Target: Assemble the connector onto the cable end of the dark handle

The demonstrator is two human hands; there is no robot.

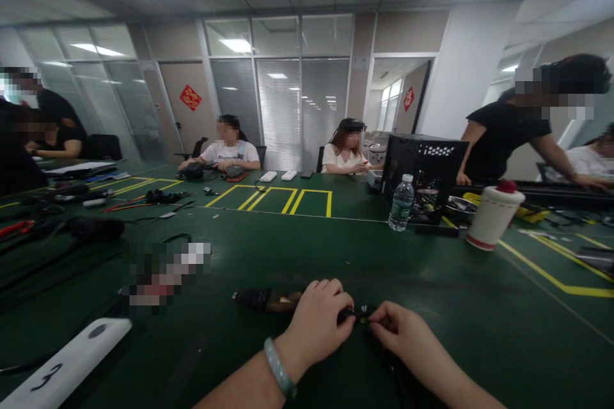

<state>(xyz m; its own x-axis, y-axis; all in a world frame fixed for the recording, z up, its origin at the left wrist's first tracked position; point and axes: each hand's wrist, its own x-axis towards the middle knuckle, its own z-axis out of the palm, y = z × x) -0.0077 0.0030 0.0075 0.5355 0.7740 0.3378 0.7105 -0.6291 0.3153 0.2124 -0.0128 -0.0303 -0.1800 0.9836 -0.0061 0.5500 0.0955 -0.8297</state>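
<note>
Head view, one lot: green anti-static work mat (455,307) on a long table, bearing a pair of bare hands at the near edge. Left hand (316,326), pale beaded bracelet (278,367) on the wrist, fingers curled closed around a small black cable connector (357,314) with a brass-coloured glint at its centre. Right hand (400,332), fingertips pinched nearly shut on the same connector from the opposite side; the connector sits between the two hands. Dark cylindrical grip with brown band (268,300), lying on the mat, its end meeting the left hand. White rounded plastic bar marked with a handwritten "3" (67,364), lower left. Clear plastic water bottle (401,203), black perforated plastic crate (422,172) and white bottle with red cap (494,214), further along the mat to the right. Yellow tape outlines (330,203), on the mat beyond the hands. Two seated persons in white tops (229,152) (343,158), at the far side. One standing person in a black T-shirt (503,134), leaning over the table at right.
</note>
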